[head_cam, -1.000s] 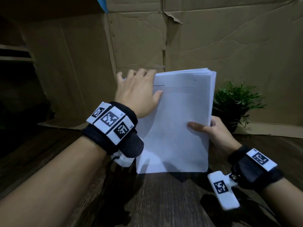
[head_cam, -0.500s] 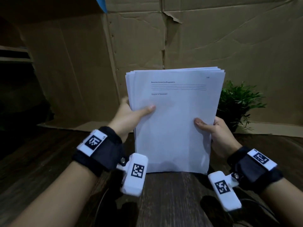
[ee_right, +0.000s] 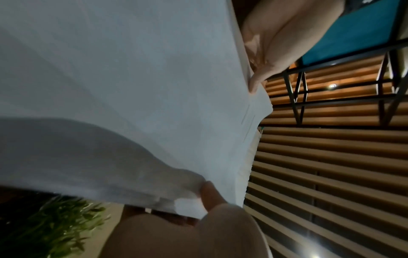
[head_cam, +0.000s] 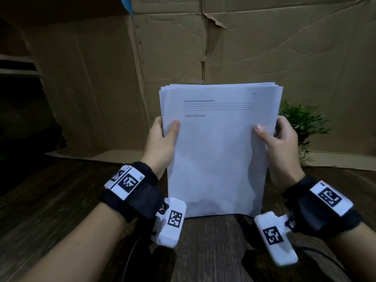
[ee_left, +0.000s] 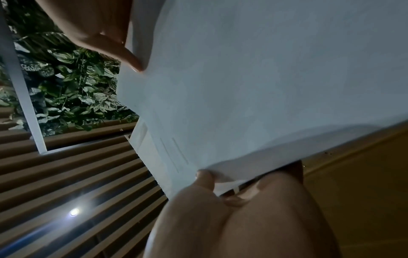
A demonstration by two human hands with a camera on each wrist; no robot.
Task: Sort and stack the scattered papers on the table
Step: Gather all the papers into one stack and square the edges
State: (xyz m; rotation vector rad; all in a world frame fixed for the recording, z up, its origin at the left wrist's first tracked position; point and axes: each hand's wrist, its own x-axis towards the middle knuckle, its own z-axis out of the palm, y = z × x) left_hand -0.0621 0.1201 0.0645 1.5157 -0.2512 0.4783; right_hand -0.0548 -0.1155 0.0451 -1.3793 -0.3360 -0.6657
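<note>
A stack of white papers [head_cam: 217,155] stands upright on its bottom edge on the dark wooden table [head_cam: 211,251], printed side toward me. My left hand [head_cam: 164,137] grips its left edge, thumb on the front sheet and fingers behind. My right hand [head_cam: 272,137] grips the right edge the same way. In the left wrist view the papers [ee_left: 243,78] fill the frame above my left hand [ee_left: 220,188]. In the right wrist view the papers [ee_right: 132,87] curve over my right hand [ee_right: 198,206]. The top edges of the sheets are slightly uneven.
A cardboard wall [head_cam: 264,47] rises just behind the papers. A small green potted plant [head_cam: 301,123] sits at the right, close to my right hand. Dark shelving [head_cam: 18,66] shows at the far left.
My left hand came down from the stack's top left corner to grip the left edge. The stack turned square toward me, and both hands slid up to mid height.
</note>
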